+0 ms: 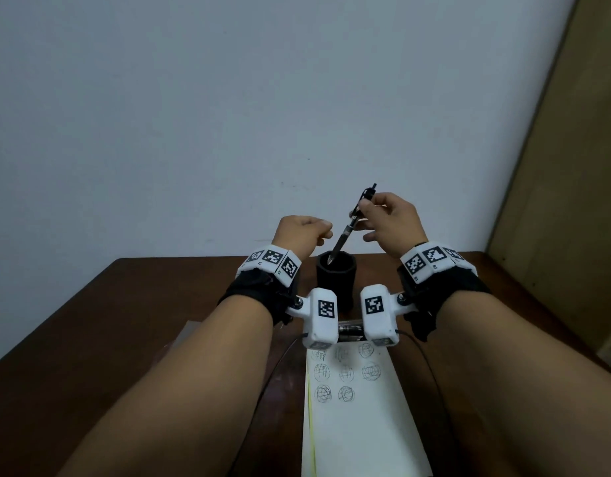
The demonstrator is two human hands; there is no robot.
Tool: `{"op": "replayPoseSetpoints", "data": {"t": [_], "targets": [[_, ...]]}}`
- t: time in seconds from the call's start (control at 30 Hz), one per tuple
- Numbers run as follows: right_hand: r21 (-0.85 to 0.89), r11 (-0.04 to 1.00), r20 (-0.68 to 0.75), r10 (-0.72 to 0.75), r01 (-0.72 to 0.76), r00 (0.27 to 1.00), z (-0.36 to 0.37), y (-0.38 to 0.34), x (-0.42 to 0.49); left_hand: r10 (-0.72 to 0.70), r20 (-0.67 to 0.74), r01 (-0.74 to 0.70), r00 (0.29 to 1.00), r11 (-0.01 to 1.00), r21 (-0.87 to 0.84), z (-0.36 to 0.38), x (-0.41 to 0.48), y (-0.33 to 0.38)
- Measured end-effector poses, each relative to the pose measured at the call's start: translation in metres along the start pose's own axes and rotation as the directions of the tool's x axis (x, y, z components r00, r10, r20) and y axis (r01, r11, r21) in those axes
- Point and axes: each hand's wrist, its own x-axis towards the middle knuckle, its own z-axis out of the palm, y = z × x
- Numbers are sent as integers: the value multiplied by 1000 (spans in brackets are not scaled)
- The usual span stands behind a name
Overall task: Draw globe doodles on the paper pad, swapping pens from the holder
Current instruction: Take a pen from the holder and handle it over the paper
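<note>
- The right hand [388, 222] is pinching a slim black ballpoint pen [347, 232], its tip pointing down into the black cylindrical pen holder [335, 280].
- The left hand [302, 235] is hovering clenched beside it, gripping nothing.

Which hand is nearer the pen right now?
Right. The right hand pinches the pen by its upper barrel, its tip in the black holder. The left hand hovers just left of it, fingers curled, not touching.

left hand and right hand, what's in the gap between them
Head view: the pen, pinched by the right hand, slants down between it and the left hand, tip at the holder mouth.
</note>
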Motion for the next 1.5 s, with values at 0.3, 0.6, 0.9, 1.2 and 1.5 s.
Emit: {"op": "replayPoseSetpoints", "data": {"t": [0.3, 0.6, 0.9, 1.2, 1.5], "targets": [[544, 807, 59, 236, -229, 970, 3, 10, -75, -170, 220, 212, 961, 960, -183, -5, -68, -20], [729, 586, 153, 365, -354, 919, -2, 51, -105, -235, 299, 289, 925, 945, -152, 3, -95, -54], [696, 544, 278, 397, -468, 875, -3, 67, -102, -289, 369, 350, 883, 930, -109, 7, -95, -75], [516, 704, 293, 390, -488, 873, -1, 81, -98, -286, 393, 362, 874, 922, -136, 12, -85, -87], [-61, 875, 243, 480, -481, 843, -11, 92, -107, -277, 376, 334, 884, 937, -96, 24, -97, -99]]}}
